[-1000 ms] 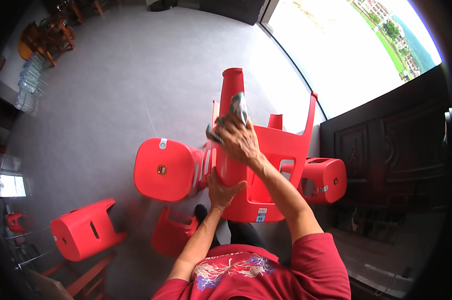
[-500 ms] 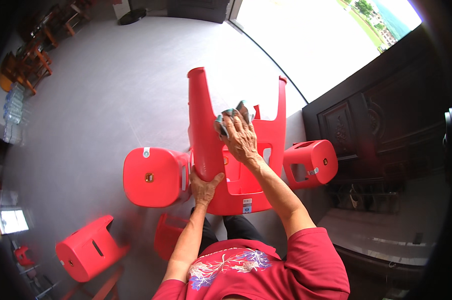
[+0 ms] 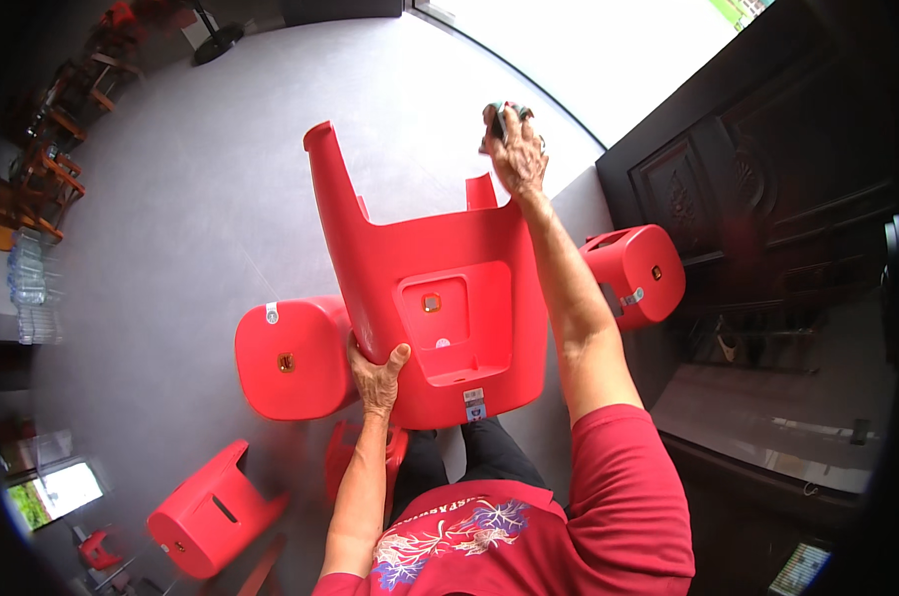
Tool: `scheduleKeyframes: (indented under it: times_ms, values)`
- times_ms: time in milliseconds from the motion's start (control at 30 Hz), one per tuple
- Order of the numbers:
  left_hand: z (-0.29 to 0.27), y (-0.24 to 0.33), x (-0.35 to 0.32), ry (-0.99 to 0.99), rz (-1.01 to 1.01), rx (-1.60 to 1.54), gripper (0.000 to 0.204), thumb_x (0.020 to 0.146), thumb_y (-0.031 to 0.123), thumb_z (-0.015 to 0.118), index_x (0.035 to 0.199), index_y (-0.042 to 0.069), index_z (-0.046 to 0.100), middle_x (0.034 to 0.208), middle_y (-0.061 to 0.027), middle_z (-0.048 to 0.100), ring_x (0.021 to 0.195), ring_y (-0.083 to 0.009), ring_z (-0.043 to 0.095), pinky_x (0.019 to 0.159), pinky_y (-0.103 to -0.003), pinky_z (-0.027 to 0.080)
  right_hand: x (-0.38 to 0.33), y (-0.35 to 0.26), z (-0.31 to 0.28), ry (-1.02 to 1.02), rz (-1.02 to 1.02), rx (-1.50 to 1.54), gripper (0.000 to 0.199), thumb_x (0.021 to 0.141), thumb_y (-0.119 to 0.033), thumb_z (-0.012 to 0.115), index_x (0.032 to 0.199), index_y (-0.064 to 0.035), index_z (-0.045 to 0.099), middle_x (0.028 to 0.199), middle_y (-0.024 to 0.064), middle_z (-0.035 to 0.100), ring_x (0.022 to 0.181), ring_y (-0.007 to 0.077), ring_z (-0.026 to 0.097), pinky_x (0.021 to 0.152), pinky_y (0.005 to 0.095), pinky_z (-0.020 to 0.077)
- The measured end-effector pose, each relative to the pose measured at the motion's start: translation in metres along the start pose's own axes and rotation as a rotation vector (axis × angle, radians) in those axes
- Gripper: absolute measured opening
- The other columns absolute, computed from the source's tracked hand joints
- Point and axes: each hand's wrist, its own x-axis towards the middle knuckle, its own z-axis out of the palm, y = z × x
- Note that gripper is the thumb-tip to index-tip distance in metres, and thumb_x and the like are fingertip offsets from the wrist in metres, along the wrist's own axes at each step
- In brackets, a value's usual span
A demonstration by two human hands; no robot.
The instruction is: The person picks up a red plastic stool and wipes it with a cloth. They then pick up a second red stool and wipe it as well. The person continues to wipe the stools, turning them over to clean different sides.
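Red plastic stool [image 3: 440,298], upturned: seat underside faces the camera, legs point away toward the bright doorway. It is held just in front of the person, above the grey floor [image 3: 171,179].

Left hand [image 3: 378,372]: fingers closed around the lower left rim of the stool's seat, thumb lying on the seat's underside.

Right hand [image 3: 516,149]: arm stretched out past the stool's right edge, fingers curled tight around a bunched grey-green cloth [image 3: 499,114], pressed at or near the tip of the far right leg; the leg itself is mostly hidden behind the hand, so actual contact cannot be confirmed.

Second red stool [image 3: 291,358]: upright on the floor, just left of the held stool, touching or nearly touching it.

Third red stool [image 3: 638,273]: lying on its side, right of the forearm, beside a dark carved wooden door [image 3: 748,169].

Fourth red stool [image 3: 206,512]: tipped over, lower left, well apart from the others.

Stacked water bottles [image 3: 32,288]: far left edge.
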Motion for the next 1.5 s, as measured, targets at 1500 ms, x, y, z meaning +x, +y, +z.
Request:
scheduleKeyframes:
  times_ms: [1500]
  values:
    - [-0.022, -0.018, 0.029, -0.172, -0.330, -0.283, 0.070, 0.083, 0.062, 0.046, 0.109, -0.002, 0.058, 0.110, -0.0087, 0.057, 0.100, -0.0156, 0.050, 0.087, -0.029, 0.040, -0.322, -0.101, -0.131, -0.308, -0.725, 0.086, 0.052, 0.071, -0.023, 0.064, 0.119, -0.0053, 0.053, 0.127, 0.0131, 0.046, 0.124, 0.0286, 0.040, 0.099, 0.0411, 0.0348]
